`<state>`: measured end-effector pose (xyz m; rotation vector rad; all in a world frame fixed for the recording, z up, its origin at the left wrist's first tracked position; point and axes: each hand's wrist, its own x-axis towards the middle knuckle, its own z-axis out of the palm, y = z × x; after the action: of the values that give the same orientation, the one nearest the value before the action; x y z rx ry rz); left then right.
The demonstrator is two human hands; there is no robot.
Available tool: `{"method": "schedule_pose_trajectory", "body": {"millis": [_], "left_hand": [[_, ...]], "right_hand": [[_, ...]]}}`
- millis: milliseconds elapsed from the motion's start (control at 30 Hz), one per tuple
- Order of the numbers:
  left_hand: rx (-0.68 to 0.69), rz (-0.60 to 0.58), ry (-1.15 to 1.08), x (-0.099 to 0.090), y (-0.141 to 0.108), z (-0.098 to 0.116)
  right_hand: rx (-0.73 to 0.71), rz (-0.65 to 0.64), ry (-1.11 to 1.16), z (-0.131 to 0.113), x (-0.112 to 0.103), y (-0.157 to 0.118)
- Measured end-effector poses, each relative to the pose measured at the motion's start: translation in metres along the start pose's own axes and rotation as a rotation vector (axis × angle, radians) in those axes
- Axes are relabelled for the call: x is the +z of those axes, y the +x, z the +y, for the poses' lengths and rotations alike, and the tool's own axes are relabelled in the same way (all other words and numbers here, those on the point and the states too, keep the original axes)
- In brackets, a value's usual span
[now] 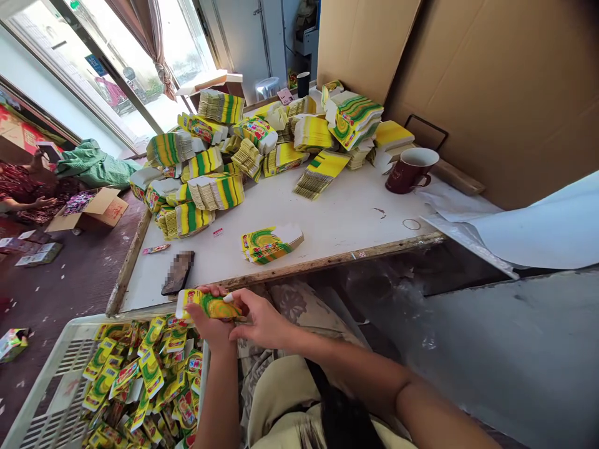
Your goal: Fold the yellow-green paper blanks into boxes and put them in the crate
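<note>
Just past the table's front edge, my left hand (213,332) is closed round a small yellow and green carton (209,304), its thumb on the near side. My right hand (262,321) grips the carton's right end; one fingertip has a white covering. A dark phone (178,273) lies on the table beyond my left hand. Farther right on the tabletop is a small stack of flat yellow cartons (270,244). Below my left hand, a white plastic crate (51,386) holds a heap of similar cartons (152,372).
Bundles of flat cartons (215,190) cover the back of the white table (327,218). A maroon mug (406,171) stands near large cardboard sheets (496,93). At the far left, another person (23,193) is beside an open cardboard box (96,212).
</note>
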<state>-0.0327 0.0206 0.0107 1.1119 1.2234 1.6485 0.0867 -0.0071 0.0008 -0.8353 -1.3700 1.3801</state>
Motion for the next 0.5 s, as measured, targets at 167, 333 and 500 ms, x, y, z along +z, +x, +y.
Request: {"method": "schedule_pose_trajectory", "body": {"millis": [167, 333, 500], "left_hand": [[-0.031, -0.080, -0.041, 0.002, -0.015, -0.005], [-0.014, -0.075, -0.016, 0.003, -0.020, -0.012], [-0.031, 0.000, 0.037, 0.004, -0.021, -0.017]], "right_hand": [[0.054, 0.084, 0.055, -0.003, -0.027, 0.013], [0.127, -0.020, 0.356, 0.000, -0.025, 0.013], [0.119, 0.025, 0.304, 0.008, -0.010, 0.011]]}}
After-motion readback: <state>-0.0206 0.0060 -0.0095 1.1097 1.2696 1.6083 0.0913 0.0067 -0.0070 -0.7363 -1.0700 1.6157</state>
